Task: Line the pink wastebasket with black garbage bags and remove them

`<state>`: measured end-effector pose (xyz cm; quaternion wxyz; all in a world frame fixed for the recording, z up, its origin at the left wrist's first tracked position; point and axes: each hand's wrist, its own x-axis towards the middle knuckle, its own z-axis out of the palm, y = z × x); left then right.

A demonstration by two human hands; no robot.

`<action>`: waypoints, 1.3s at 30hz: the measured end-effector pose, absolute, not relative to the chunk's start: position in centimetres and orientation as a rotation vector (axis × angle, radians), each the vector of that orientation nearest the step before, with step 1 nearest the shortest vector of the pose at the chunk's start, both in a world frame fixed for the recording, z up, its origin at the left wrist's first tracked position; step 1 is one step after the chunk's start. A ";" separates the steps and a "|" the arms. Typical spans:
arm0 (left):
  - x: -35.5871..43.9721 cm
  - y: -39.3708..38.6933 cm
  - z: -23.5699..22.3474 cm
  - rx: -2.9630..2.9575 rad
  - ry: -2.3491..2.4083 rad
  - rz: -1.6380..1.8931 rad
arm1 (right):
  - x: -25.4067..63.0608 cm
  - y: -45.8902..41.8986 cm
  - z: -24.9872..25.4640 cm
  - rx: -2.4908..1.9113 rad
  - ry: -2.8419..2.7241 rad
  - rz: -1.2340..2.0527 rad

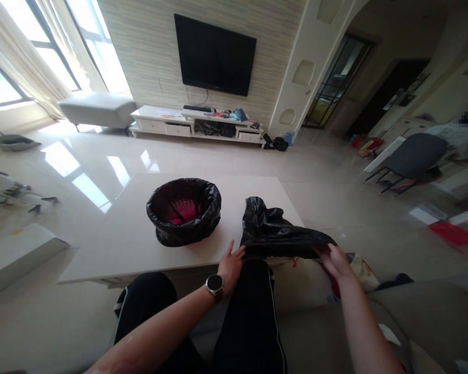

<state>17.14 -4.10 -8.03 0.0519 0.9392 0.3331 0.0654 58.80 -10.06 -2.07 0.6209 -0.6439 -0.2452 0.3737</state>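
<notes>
A black plastic garbage bag [273,234] is stretched along the near edge of the white table, partly over my knee. My right hand [337,262] grips its right end, fingers closed on the plastic. At the bag's left end is my left hand [231,266], with a watch on the wrist. Its thumb and fingers are stretched apart, and the fingertips touch the bag's edge. To the left of the bag stands a pink trash basket [185,208] with holes in its wall. A black liner [187,236] covers its inside and folds down over the rim.
The white table [113,249] extends in front of my knees. A grey sofa [432,311] is at the right, with a cloth bag [362,270] near its edge. Farther off are a low TV cabinet [152,122], a grey bench [101,109] and a dark chair [417,156].
</notes>
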 end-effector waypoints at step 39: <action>15.7 0.4 -2.9 2.864 1.135 0.181 | 58.6 -11.3 0.5 -2.252 -2.120 0.286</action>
